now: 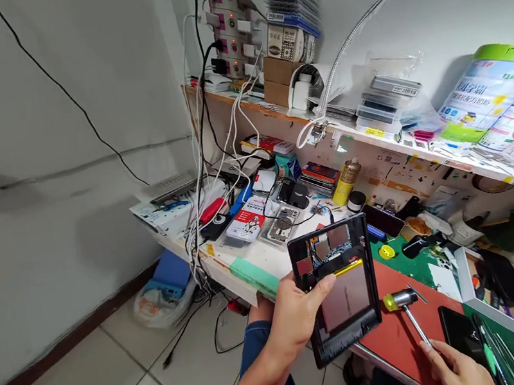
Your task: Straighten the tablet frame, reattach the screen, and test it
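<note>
Left hand (299, 316) clamps an opened tablet (347, 298) by its left side, thumb across the inside and fingers hidden behind, holding it tilted up at the near edge of the desk (271, 263). The tablet's open side faces up, with a circuit board at its far end. Right hand (458, 372) has its fingers closed around the handle of a small hammer (404, 299), whose yellow-tipped head is over the red mat (403, 348), just beside the tablet's right edge; whether the head touches the mat I cannot tell. Right of the mat lie a black phone (459, 329) and some tweezers (506, 351), both toward the near edge. Beyond them sits a white box (498, 312), with a yellow cap (386, 252) farther left on the green mat (413, 268). Toward the back edge stands a yellow bottle (344, 185). Above, a shelf (428, 144) carries a green-lidded can (489, 92) toward its right end and a socket tower (231, 30) at its left end.
</note>
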Action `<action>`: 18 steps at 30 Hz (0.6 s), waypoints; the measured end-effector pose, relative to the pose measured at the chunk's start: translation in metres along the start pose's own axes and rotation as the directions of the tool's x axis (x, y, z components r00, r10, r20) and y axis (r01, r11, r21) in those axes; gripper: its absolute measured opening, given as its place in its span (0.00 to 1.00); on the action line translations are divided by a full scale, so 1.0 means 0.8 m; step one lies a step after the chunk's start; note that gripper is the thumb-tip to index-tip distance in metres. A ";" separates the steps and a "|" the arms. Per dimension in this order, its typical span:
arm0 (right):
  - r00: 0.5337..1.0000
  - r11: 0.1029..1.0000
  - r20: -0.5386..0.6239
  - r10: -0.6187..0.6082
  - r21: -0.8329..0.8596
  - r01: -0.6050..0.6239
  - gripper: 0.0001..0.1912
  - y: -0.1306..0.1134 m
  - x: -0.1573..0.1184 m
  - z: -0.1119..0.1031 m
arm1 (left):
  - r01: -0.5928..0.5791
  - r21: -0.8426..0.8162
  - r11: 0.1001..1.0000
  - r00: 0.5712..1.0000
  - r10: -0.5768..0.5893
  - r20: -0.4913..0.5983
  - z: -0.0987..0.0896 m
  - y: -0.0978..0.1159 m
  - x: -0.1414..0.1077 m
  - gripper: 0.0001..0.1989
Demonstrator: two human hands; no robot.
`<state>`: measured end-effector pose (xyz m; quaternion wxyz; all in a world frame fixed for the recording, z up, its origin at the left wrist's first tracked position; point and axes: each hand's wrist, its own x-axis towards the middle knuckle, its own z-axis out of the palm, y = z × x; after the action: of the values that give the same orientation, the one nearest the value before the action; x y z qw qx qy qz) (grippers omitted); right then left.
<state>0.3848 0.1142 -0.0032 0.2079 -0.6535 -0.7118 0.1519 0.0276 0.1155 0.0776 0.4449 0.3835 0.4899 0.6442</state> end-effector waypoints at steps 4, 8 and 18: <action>0.981 0.969 -0.128 -0.143 -0.221 0.112 0.36 0.024 -0.006 0.021 | 0.203 -0.253 0.946 0.976 -0.176 0.125 0.006 0.025 -0.025 0.28; 0.933 0.926 -0.242 -0.267 -0.333 0.179 0.38 0.014 -0.014 0.015 | 0.309 -0.287 0.907 0.947 -0.264 0.185 0.014 0.040 -0.041 0.28; 0.982 0.355 0.184 -0.040 0.922 -0.158 0.24 -0.099 -0.067 0.002 | 0.375 -0.278 0.885 0.916 -0.307 0.259 0.039 0.035 -0.069 0.27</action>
<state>0.3186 0.0534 0.0292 0.4729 -0.4295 -0.4908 0.5925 0.0686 0.0687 0.1086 0.6568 0.2786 0.3889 0.5829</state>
